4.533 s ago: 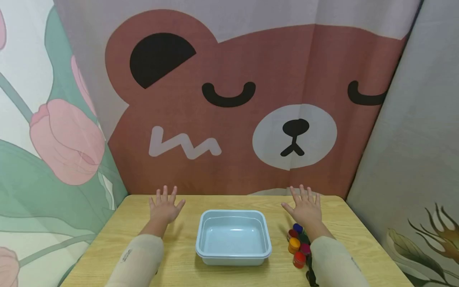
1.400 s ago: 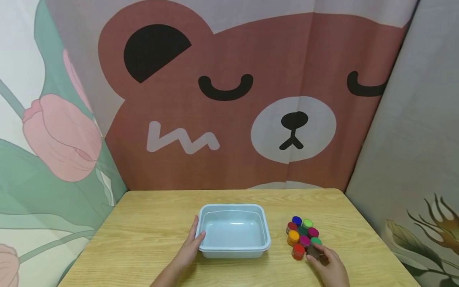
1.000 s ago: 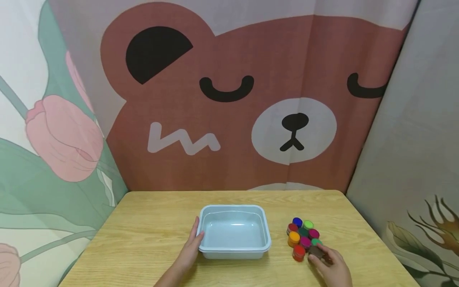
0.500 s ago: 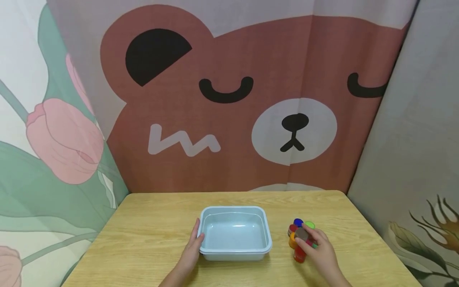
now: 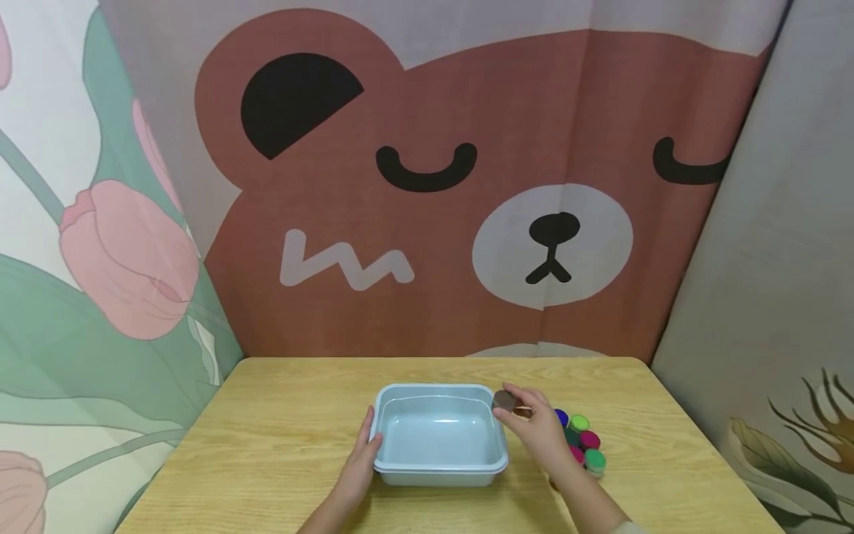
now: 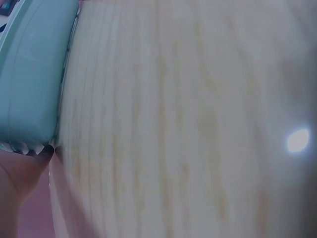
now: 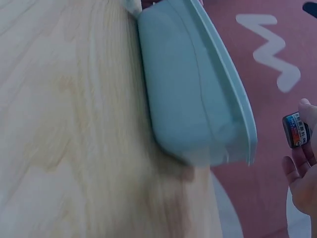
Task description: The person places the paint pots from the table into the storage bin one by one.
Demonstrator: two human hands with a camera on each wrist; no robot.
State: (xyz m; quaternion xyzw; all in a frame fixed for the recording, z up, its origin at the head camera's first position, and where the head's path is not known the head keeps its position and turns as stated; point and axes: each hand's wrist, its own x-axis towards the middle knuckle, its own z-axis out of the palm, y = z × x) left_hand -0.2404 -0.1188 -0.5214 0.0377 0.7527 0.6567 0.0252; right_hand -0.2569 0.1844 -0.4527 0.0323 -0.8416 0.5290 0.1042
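A brown-topped pot [image 5: 504,401] has just been lifted from the cluster of pots [image 5: 589,440] to the right of a light blue basin [image 5: 439,469] and is now held in the air just beside the far end of the basin's right rim, pinched between thumb and fingers of the right hand [image 5: 536,429], opened only to its width. The basin's left side is gripped by the left hand [image 5: 356,461], fingers laid along the outer wall; the pick-up is judged complete, the release not yet made

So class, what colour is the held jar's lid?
The lid is brown, clearest in the head view.
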